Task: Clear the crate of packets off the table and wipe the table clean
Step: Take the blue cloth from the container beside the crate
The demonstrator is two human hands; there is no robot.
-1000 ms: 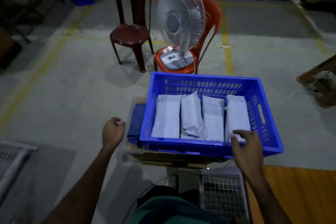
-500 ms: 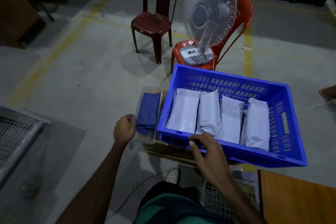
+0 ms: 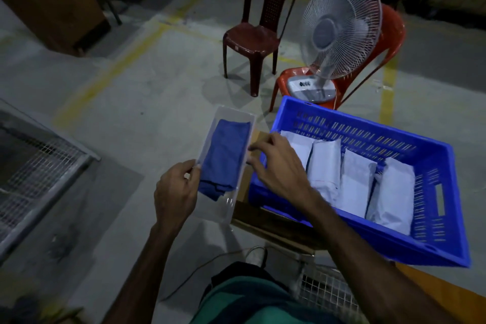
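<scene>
a: where do we see the crate of packets?

b: the blue crate (image 3: 431, 166) sits on the brown surface (image 3: 252, 216) at our right, with 4 white packets (image 3: 357, 184) lying side by side inside it.

a: and the hands?

b: the left hand (image 3: 175, 193) grips the near left wall of a clear plastic tray (image 3: 226, 208), thumb curled over the rim. the right hand (image 3: 278, 166) reaches across the crate's near left corner, its curled fingers at the tray's right wall; we take them to be touching the rim, though we cannot tell how firmly they clasp it. the 2 hands are apart, one at each long side of the tray.

a: what is in the tray?

b: a folded blue cloth (image 3: 226, 152), filling most of it. the tray lies just beside the crate, at the surface's left edge and overhanging the floor.

a: anything else we can make out?

b: beyond the crate a white table fan (image 3: 339, 31) stands on an orange chair (image 3: 391, 37), with a dark red chair (image 3: 260, 31) to its left. a wire mesh panel (image 3: 34, 166) lies at far left.
</scene>
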